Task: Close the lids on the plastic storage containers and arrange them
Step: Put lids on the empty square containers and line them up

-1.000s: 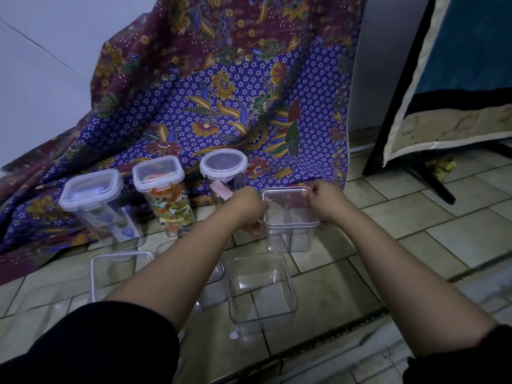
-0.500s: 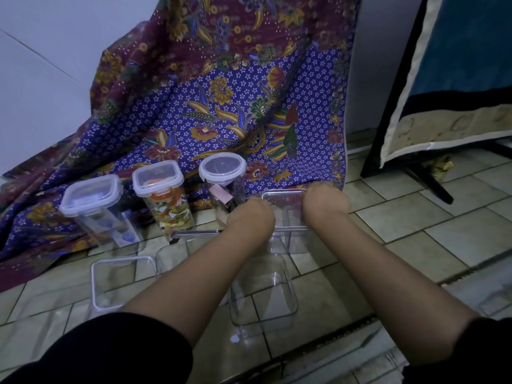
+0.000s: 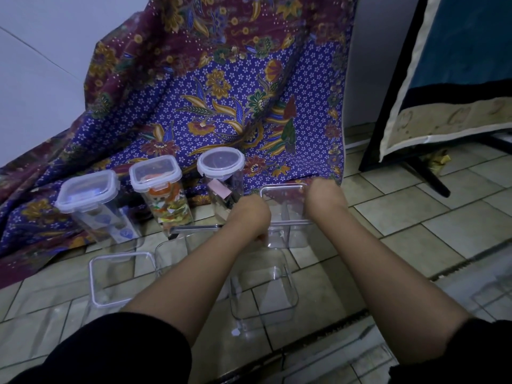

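Both hands — left hand, right hand — grip the clear container

Three lidded containers stand in a row at ten to eleven o'clock: a square one, a square one with colourful contents, and a round-lidded one. One clear container with its lid on sits at twelve o'clock between two hands, the left hand and the right hand. One open empty container lies at six o'clock. One loose square lid lies at eight o'clock. One patterned cloth hangs behind.
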